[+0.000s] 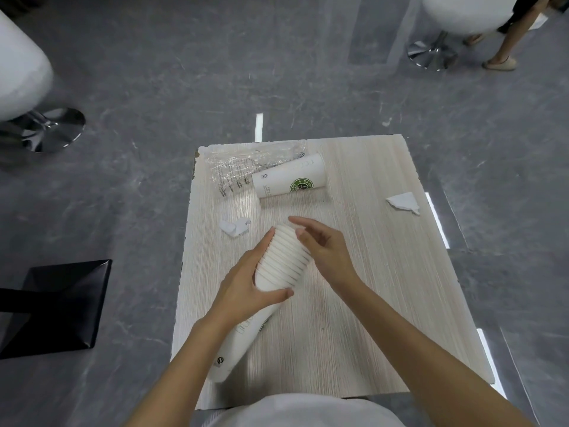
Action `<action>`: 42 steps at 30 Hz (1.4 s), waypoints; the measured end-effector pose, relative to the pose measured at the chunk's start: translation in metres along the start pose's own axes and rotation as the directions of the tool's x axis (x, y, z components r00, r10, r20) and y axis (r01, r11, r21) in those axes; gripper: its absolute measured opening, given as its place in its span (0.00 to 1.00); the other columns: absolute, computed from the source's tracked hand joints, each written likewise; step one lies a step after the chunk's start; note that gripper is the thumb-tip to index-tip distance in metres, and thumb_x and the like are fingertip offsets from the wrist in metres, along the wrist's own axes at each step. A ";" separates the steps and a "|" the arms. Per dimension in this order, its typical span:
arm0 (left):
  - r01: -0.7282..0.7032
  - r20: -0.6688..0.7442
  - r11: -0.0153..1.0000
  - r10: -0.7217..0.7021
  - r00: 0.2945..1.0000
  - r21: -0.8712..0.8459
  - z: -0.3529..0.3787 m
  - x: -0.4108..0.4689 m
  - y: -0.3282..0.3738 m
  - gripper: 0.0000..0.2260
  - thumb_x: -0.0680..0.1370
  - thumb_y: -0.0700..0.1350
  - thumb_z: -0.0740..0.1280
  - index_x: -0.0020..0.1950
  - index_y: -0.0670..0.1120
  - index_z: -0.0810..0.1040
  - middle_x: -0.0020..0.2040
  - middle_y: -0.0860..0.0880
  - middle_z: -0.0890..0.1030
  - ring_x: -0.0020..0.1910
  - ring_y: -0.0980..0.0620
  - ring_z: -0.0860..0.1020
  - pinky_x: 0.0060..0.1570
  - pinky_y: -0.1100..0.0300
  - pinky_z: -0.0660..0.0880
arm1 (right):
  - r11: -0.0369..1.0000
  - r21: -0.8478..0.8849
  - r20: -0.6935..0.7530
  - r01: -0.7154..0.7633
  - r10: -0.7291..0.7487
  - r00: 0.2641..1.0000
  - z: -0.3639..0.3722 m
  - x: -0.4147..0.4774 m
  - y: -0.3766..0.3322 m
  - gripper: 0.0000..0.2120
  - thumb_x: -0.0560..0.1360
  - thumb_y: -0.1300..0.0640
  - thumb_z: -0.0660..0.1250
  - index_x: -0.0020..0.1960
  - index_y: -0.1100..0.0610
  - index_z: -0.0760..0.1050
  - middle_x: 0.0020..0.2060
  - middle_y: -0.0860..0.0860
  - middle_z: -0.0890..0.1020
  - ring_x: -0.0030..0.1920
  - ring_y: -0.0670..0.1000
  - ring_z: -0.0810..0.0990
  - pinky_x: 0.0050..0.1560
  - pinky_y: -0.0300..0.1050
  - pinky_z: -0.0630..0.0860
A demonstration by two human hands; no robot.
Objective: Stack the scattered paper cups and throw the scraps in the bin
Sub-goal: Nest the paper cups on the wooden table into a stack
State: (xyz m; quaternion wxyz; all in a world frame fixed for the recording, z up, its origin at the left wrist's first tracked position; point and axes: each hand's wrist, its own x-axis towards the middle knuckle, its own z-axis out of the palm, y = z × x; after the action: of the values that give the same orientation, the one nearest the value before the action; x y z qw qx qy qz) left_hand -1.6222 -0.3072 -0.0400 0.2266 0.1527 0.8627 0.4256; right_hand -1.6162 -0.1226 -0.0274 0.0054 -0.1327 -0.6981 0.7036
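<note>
Nearest the camera, a white garment (295,409) fills the bottom edge, and 2 bare forearms reach forward from it over a pale, wood-grain table (385,303). The long stack of paper cups (278,263) lies at a slant between the hands, its narrow base toward the table's near-left edge and its ribbed band of white rims pointing away. The left hand (246,285) grips it at the middle, fingers curled along the left side and thumb pressed under the rims. The right hand (323,245) is relaxed and open, with its thumb tip touching the upper rims and its fingers loosely extended above the stack's far end. Beyond the hands, 1 loose cup (289,180) with a green round logo lies on its side, touching a crinkled clear plastic wrapper (240,167). A crumpled white scrap (234,228) sits just left of the stack's top; a second, flatter scrap (403,202) lies well apart near the right edge. On the grey marbled floor, a black square object (61,303) stands to the left.
</note>
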 end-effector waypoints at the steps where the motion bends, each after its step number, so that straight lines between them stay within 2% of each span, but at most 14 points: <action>1: 0.002 -0.009 1.000 -0.002 1.000 -0.011 -0.001 0.003 -0.002 0.47 0.62 0.65 0.74 0.74 0.73 0.49 0.68 0.63 0.67 0.65 0.60 0.69 0.62 0.56 0.70 | 1.000 0.006 -0.023 0.007 -0.007 1.000 -0.002 0.008 -0.002 0.12 0.77 0.62 0.64 0.59 0.58 0.78 0.44 0.51 0.83 0.43 0.43 0.80 0.47 0.34 0.76; 5: 0.010 -0.025 0.999 -0.011 1.000 -0.047 -0.008 0.011 -0.007 0.47 0.64 0.61 0.77 0.74 0.72 0.52 0.70 0.66 0.66 0.68 0.63 0.66 0.65 0.57 0.67 | 1.000 -0.019 -0.174 0.019 -0.022 0.984 -0.019 0.053 0.000 0.11 0.78 0.64 0.63 0.59 0.60 0.76 0.44 0.54 0.83 0.43 0.48 0.80 0.49 0.36 0.76; 10: 0.009 -0.037 0.999 -0.011 0.999 -0.050 -0.017 0.022 -0.007 0.47 0.66 0.55 0.79 0.76 0.69 0.53 0.70 0.67 0.66 0.67 0.62 0.67 0.65 0.57 0.69 | 0.987 -0.161 -0.333 -0.018 -0.038 0.942 -0.038 0.108 0.014 0.15 0.78 0.62 0.62 0.64 0.58 0.73 0.53 0.54 0.79 0.53 0.49 0.77 0.57 0.41 0.73; 14: 0.020 -0.046 0.998 -0.023 0.999 -0.052 -0.024 0.028 -0.009 0.47 0.66 0.54 0.79 0.76 0.67 0.53 0.71 0.65 0.66 0.68 0.61 0.67 0.66 0.56 0.68 | 0.976 -0.205 -0.334 -0.078 0.005 0.942 -0.042 0.138 0.020 0.23 0.78 0.59 0.63 0.71 0.55 0.65 0.64 0.53 0.73 0.64 0.49 0.72 0.66 0.46 0.69; 17: 0.027 -0.047 0.998 -0.029 0.998 -0.055 -0.027 0.031 -0.012 0.47 0.66 0.54 0.79 0.76 0.67 0.54 0.72 0.65 0.65 0.68 0.62 0.66 0.67 0.56 0.68 | 0.979 -0.176 -0.285 -0.100 0.047 0.958 -0.041 0.153 0.022 0.26 0.78 0.58 0.64 0.74 0.55 0.60 0.68 0.55 0.72 0.67 0.49 0.70 0.69 0.47 0.67; 20: 0.034 -0.051 0.998 -0.037 0.998 -0.061 -0.029 0.032 -0.016 0.47 0.66 0.54 0.79 0.76 0.67 0.54 0.72 0.65 0.65 0.69 0.62 0.66 0.67 0.56 0.68 | 0.980 -0.142 -0.253 -0.137 0.098 0.963 -0.042 0.160 0.025 0.27 0.78 0.58 0.63 0.75 0.54 0.59 0.63 0.56 0.76 0.64 0.50 0.74 0.67 0.47 0.68; 22: 0.043 -0.055 0.997 -0.046 0.997 -0.063 -0.030 0.031 -0.019 0.47 0.66 0.54 0.79 0.76 0.68 0.54 0.72 0.65 0.66 0.68 0.62 0.67 0.66 0.57 0.68 | 0.977 -0.144 -0.257 -0.157 0.116 0.959 -0.042 0.161 0.028 0.26 0.78 0.60 0.63 0.74 0.54 0.60 0.53 0.53 0.80 0.58 0.50 0.77 0.64 0.44 0.69; 25: 0.056 -0.058 0.996 -0.060 0.996 -0.067 -0.031 0.030 -0.022 0.47 0.66 0.53 0.79 0.75 0.69 0.54 0.71 0.64 0.66 0.68 0.61 0.68 0.65 0.57 0.68 | 0.974 -0.162 -0.284 -0.155 0.104 0.953 -0.043 0.156 0.032 0.23 0.77 0.63 0.63 0.72 0.56 0.66 0.35 0.46 0.75 0.48 0.47 0.76 0.58 0.36 0.66; 29: 0.061 -0.048 0.996 -0.064 0.997 -0.065 -0.033 0.029 -0.026 0.48 0.66 0.53 0.80 0.75 0.69 0.53 0.70 0.62 0.67 0.67 0.61 0.68 0.63 0.59 0.68 | 0.978 -0.160 -0.333 -0.135 0.076 0.940 -0.050 0.143 0.030 0.20 0.77 0.66 0.61 0.69 0.57 0.70 0.32 0.45 0.71 0.39 0.42 0.73 0.57 0.34 0.69; 31: 0.058 -0.041 0.996 -0.060 0.997 -0.063 -0.033 0.028 -0.026 0.48 0.66 0.53 0.80 0.75 0.70 0.53 0.70 0.64 0.67 0.66 0.64 0.68 0.61 0.63 0.67 | 0.982 -0.147 -0.359 -0.121 0.061 0.931 -0.054 0.135 0.027 0.20 0.77 0.66 0.60 0.68 0.56 0.71 0.33 0.45 0.72 0.40 0.41 0.73 0.63 0.39 0.68; 34: 0.047 -0.035 0.997 -0.049 0.998 -0.064 -0.033 0.025 -0.027 0.48 0.66 0.52 0.80 0.75 0.69 0.53 0.69 0.68 0.66 0.65 0.71 0.65 0.59 0.71 0.65 | 0.990 -0.101 -0.394 -0.094 0.047 0.918 -0.061 0.121 0.019 0.20 0.77 0.67 0.59 0.67 0.57 0.71 0.35 0.46 0.74 0.41 0.39 0.74 0.64 0.37 0.67; 36: 0.043 -0.028 0.997 -0.045 0.999 -0.067 -0.033 0.023 -0.027 0.47 0.66 0.51 0.80 0.75 0.69 0.53 0.67 0.71 0.64 0.64 0.73 0.65 0.57 0.72 0.64 | 0.996 -0.070 -0.421 -0.059 0.024 0.907 -0.065 0.112 0.011 0.19 0.78 0.67 0.58 0.67 0.57 0.72 0.46 0.47 0.79 0.48 0.39 0.75 0.63 0.36 0.68; 38: 0.043 -0.019 0.996 -0.044 0.999 -0.072 -0.032 0.021 -0.025 0.47 0.66 0.51 0.80 0.75 0.69 0.53 0.67 0.72 0.64 0.63 0.73 0.65 0.57 0.72 0.65 | 0.999 -0.049 -0.447 -0.023 -0.001 0.895 -0.069 0.105 0.003 0.18 0.78 0.67 0.57 0.66 0.58 0.74 0.59 0.49 0.78 0.57 0.41 0.74 0.59 0.31 0.71; 42: 0.030 -0.011 0.997 -0.031 0.999 -0.071 -0.031 0.018 -0.022 0.47 0.66 0.52 0.80 0.74 0.72 0.53 0.67 0.71 0.65 0.63 0.71 0.66 0.58 0.68 0.67 | 0.998 -0.048 -0.399 0.034 -0.050 0.916 -0.069 0.091 -0.008 0.17 0.78 0.68 0.57 0.62 0.58 0.76 0.58 0.48 0.79 0.56 0.38 0.75 0.53 0.28 0.72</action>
State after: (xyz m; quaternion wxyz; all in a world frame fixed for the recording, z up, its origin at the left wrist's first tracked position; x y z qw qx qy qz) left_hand -1.6547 -0.3327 -0.0457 0.2334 0.1289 0.8505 0.4534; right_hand -1.6917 -0.0370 -0.0346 0.1604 -0.2585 -0.6989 0.6472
